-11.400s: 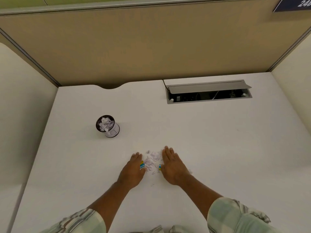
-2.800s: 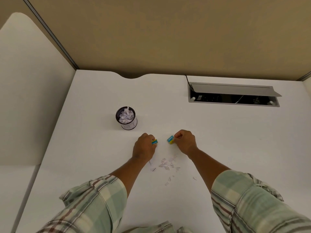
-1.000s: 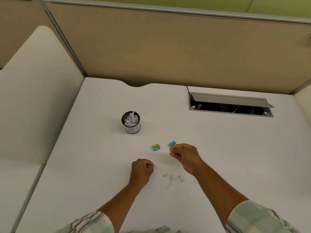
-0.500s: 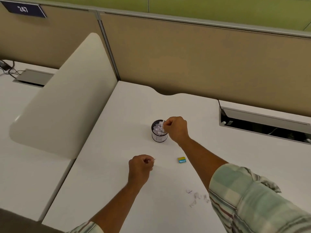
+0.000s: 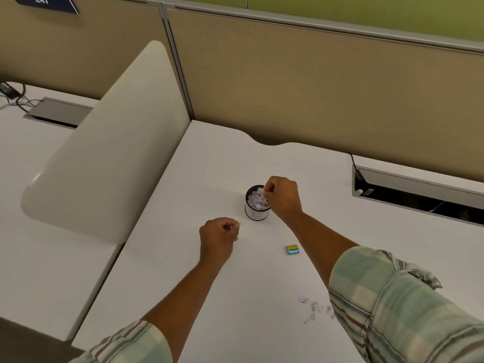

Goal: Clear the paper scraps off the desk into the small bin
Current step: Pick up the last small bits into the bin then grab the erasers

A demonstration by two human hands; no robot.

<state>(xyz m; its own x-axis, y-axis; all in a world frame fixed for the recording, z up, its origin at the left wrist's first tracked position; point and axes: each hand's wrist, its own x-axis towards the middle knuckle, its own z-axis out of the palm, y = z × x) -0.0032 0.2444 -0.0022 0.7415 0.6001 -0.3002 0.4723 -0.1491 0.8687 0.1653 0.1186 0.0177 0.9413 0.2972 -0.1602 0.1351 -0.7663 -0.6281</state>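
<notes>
Right hand (image 5: 282, 197): positioned over the rim of the small bin (image 5: 257, 207), fingertips pinched together at the opening; contents of the pinch too small to identify. Left hand (image 5: 218, 237): clenched above the bench (image 5: 209, 158), a tiny white sliver pinched at the fingertips, near the bin but apart from it. Bin: upright on the bench, filled to the rim with white paper scraps (image 5: 256, 199). Loose scraps (image 5: 315, 309): scattered on the bench near the front edge, beside the right sleeve (image 5: 398, 305), well apart from the bin. Yellow-and-blue block (image 5: 292, 249): flat on the bench between bin and loose scraps.
</notes>
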